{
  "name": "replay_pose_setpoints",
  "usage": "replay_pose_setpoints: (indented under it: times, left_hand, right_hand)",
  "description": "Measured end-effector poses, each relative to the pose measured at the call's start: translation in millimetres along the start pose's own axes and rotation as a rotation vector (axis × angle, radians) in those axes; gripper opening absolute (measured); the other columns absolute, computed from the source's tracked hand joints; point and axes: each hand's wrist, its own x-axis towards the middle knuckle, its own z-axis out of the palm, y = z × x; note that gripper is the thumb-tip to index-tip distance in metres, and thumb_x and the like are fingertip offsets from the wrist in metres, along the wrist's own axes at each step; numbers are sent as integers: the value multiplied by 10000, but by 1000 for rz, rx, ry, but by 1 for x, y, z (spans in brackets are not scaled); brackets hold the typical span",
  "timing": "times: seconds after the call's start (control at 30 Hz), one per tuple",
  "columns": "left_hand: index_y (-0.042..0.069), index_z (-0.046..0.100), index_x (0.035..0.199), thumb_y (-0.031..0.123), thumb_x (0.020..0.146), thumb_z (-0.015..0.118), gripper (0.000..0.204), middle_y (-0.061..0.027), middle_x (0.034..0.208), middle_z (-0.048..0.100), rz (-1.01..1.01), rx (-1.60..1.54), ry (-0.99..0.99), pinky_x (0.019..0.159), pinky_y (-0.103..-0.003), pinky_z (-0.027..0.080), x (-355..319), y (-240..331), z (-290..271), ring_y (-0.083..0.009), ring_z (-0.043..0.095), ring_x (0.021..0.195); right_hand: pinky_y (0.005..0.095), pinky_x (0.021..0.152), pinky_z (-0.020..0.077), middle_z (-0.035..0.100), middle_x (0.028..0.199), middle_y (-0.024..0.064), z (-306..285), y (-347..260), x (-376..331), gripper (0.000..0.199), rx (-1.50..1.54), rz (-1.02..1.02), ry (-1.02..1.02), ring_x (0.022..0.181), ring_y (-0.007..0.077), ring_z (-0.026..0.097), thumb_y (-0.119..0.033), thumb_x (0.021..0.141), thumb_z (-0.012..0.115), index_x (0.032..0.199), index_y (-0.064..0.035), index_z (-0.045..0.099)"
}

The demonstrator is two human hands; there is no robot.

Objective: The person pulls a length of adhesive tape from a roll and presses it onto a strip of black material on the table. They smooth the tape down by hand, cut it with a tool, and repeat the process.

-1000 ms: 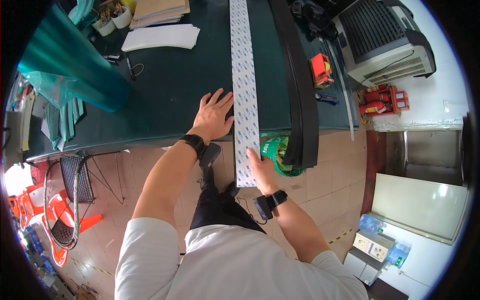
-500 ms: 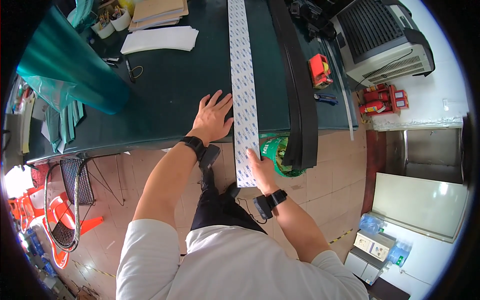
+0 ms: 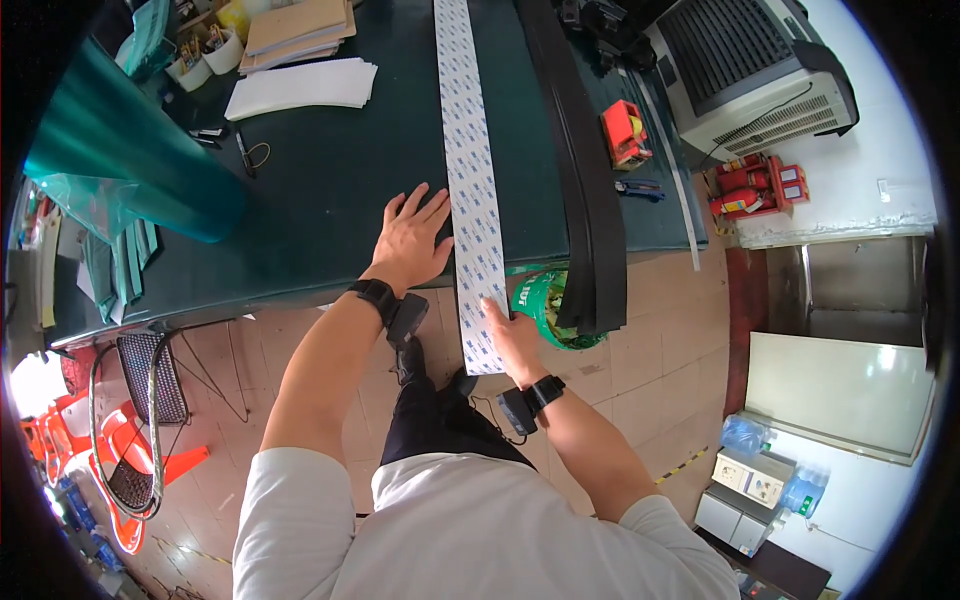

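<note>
A long white strip (image 3: 470, 170) with a blue printed pattern and a dark edge beneath lies lengthwise on the dark green table. Its near end hangs out past the front edge. My right hand (image 3: 512, 340) grips that end from its right side, thumb on top and the other fingers hidden below. Just left of the strip my left hand (image 3: 408, 240) rests flat on the table, fingers spread and the thumb by the strip's edge. To the right, a stack of black strips (image 3: 590, 220) also sticks out over the front edge.
A teal roll (image 3: 130, 150) stands at the left, near white sheets (image 3: 300, 88) and brown cards (image 3: 298, 30). A red tape dispenser (image 3: 625, 134) and a blue-handled tool (image 3: 640, 190) lie at the right. A green bin (image 3: 535, 300) stands below the table edge.
The head view has shifted a little, so the table and its things sit slightly further left. Both hands keep about the same places against the strip and table.
</note>
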Motion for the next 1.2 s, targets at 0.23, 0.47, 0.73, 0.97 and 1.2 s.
replay_pose_setpoints:
  times: [0.23,0.47,0.73,0.97,1.2]
  left_hand:
    - [76,491,1438,278,874,641,617,-75,1508,474,17,26,50,1188,-510,227,0,1,3,-300,338,1446]
    - [66,483,1441,287,880,624,619,-79,1511,469,15,27,41,1189,-505,226,1,1,-1,-301,334,1448]
    - [41,466,1451,291,934,573,584,-150,1517,446,-21,2,60,1199,-503,207,0,-1,4,-328,317,1456]
    - [45,412,1487,365,995,483,591,-193,1556,367,38,89,64,1214,-492,183,17,63,5,-358,284,1470]
    - [63,350,1524,431,1007,434,640,-187,1553,368,166,77,40,1214,-488,189,24,65,47,-378,277,1470]
  right_hand:
    - [412,629,534,688,739,265,0,9,6,752,-36,20,-16,697,342,713,-603,844,696,811,147,659]
    - [333,582,486,674,725,125,-1,2,5,624,-86,72,-10,633,161,626,-502,883,720,844,118,660]
    - [389,600,496,673,713,192,-1,-10,-2,705,-133,61,-6,663,262,663,-586,854,694,783,115,658]
    - [480,628,519,653,712,318,0,12,10,808,-197,7,53,726,434,696,-671,827,660,742,132,649]
    - [510,603,505,628,708,347,0,-14,-6,807,-244,9,65,736,463,687,-664,832,667,739,137,647]
